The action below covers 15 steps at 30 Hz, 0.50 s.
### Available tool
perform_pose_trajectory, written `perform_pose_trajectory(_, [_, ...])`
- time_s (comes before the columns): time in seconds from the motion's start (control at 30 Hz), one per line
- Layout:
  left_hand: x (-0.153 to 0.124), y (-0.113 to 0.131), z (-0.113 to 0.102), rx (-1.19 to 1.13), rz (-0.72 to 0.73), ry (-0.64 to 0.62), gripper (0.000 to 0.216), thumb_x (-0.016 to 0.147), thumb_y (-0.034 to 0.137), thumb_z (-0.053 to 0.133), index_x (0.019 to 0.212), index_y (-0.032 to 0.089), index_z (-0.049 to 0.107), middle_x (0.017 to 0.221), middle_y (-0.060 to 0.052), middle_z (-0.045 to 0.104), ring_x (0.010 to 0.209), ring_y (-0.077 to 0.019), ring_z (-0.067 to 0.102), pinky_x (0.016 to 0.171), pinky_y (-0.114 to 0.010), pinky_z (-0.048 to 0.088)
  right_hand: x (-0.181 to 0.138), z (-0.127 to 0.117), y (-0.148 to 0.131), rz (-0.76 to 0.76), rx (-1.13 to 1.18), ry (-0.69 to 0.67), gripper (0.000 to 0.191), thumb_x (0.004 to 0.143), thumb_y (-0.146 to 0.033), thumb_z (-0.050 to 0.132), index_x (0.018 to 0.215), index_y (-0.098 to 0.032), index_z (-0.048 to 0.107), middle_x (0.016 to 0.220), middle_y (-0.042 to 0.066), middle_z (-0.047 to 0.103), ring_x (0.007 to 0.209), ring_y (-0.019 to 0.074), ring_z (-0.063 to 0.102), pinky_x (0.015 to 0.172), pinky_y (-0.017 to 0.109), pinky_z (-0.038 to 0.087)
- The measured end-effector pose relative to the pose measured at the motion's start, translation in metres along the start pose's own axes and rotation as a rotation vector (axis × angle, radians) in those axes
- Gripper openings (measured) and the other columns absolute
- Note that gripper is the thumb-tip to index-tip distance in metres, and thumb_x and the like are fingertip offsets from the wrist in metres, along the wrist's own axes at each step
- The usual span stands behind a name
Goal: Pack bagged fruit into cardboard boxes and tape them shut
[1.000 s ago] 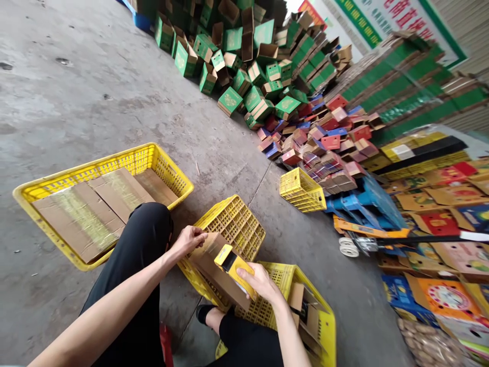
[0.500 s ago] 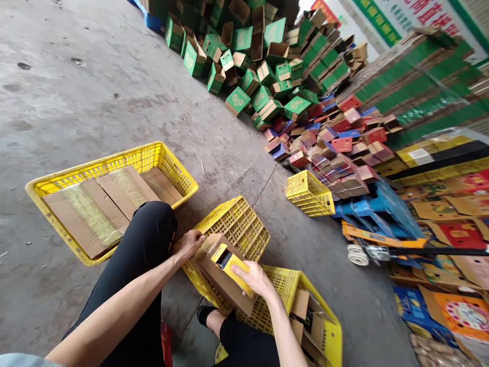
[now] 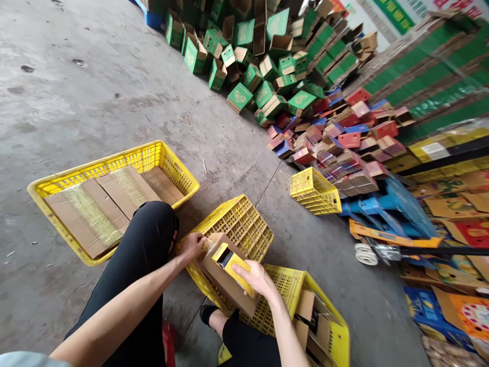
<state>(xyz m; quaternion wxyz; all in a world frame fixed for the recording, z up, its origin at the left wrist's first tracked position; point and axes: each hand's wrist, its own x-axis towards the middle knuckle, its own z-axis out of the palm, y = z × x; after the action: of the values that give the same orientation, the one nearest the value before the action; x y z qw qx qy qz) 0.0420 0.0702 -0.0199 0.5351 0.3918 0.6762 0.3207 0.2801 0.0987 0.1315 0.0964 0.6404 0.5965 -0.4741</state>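
A closed brown carton [image 3: 221, 280] lies tilted on an upturned yellow crate [image 3: 250, 224] in front of my knees. My right hand [image 3: 250, 278] grips a yellow tape dispenser [image 3: 228, 261] against the carton's top. At the carton's left end, my left hand [image 3: 193, 245] has its fingers pinched together on what looks like a clear strip of packing tape [image 3: 208, 245]. The fingertips are partly hidden from view. Close by on the right, a second yellow crate [image 3: 342, 331] lies on its side with an open carton [image 3: 305, 306] inside.
At left, a yellow crate [image 3: 86, 257] holds several taped cartons. A small yellow crate [image 3: 315, 191] and a blue and orange pallet jack [image 3: 393, 204] stand to the right. Heaped green boxes [image 3: 240, 97] and red and blue boxes [image 3: 349, 138] lie farther back.
Both hands, the dispenser and the carton keep nearly the same positions. The view has shifted slightly, so things on the right appear farther right.
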Motion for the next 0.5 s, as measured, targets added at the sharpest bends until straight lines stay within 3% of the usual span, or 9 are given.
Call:
perform_pose_trajectory(0.2, [-0.008, -0.006, 0.013, 0.063, 0.044, -0.022, 0.024, 0.096, 0.029, 0.062, 0.081, 0.018, 0.077, 0.085, -0.007, 0.073, 0.092, -0.0247, 0.068, 0.076, -0.028, 0.042, 0.006, 0.002, 0.006, -0.010, -0.031, -0.030, 0.043, 0.084, -0.061, 0.077, 0.076, -0.021, 0.062, 0.062, 0.002, 0.069, 0.053, 0.0210, 0.070, 0.039, 0.027, 0.055])
perform_pose_trajectory(0.3, [-0.010, -0.011, 0.017, 0.085, 0.046, -0.023, 0.028, 0.099, 0.030, 0.060, 0.080, 0.017, 0.077, 0.086, -0.008, 0.072, 0.092, -0.0259, 0.068, 0.079, -0.030, 0.043, 0.007, 0.004, 0.007, -0.011, -0.022, -0.010, 0.044, 0.085, -0.063, 0.075, 0.080, -0.021, 0.064, 0.068, 0.005, 0.073, 0.052, 0.0215, 0.071, 0.039, 0.028, 0.056])
perform_pose_trajectory(0.4, [-0.008, -0.016, 0.019, 0.076, 0.028, 0.006, 0.017, 0.096, 0.024, 0.062, 0.097, 0.018, 0.077, 0.089, -0.007, 0.072, 0.095, -0.0264, 0.069, 0.086, -0.032, 0.046, 0.007, 0.006, 0.007, -0.002, -0.029, -0.005, 0.046, 0.087, -0.065, 0.073, 0.083, -0.020, 0.065, 0.073, 0.007, 0.075, 0.053, 0.0220, 0.072, 0.038, 0.028, 0.055])
perform_pose_trajectory(0.5, [-0.006, -0.016, 0.020, 0.039, 0.020, 0.050, 0.029, 0.090, 0.016, 0.064, 0.116, 0.016, 0.075, 0.102, -0.010, 0.073, 0.107, -0.0298, 0.068, 0.096, -0.038, 0.049, 0.006, 0.008, 0.008, 0.004, -0.051, 0.001, 0.046, 0.088, -0.065, 0.072, 0.085, -0.019, 0.066, 0.075, 0.008, 0.076, 0.056, 0.0227, 0.074, 0.040, 0.028, 0.055])
